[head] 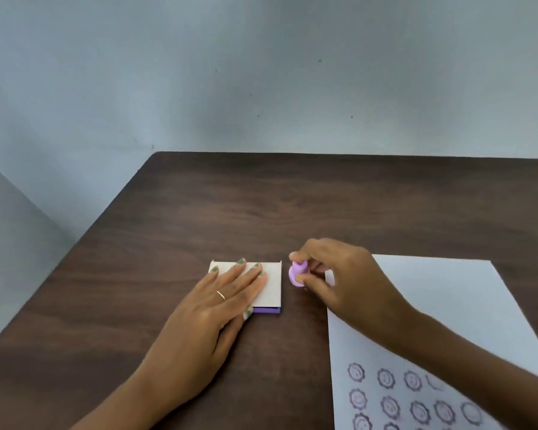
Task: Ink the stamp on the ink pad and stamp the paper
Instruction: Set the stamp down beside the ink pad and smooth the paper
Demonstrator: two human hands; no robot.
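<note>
My left hand [218, 302] lies flat, fingers spread, on the white lid of the ink pad [274, 283]; a purple edge of the pad shows under the lid at its near side. The pad's inked face is hidden. Just right of the pad, my right hand [339, 280] pinches a small purple stamp [297, 273] by its knob, the stamp tilted and close to the table. The white paper [441, 305] lies to the right, partly under my right forearm. Several round purple face-like stamp marks [385, 378] fill its near part.
Everything rests on a dark brown wooden table [199, 212], whose left edge runs diagonally and whose far edge meets a pale blue-grey wall [261, 72]. The paper's right part runs out of view.
</note>
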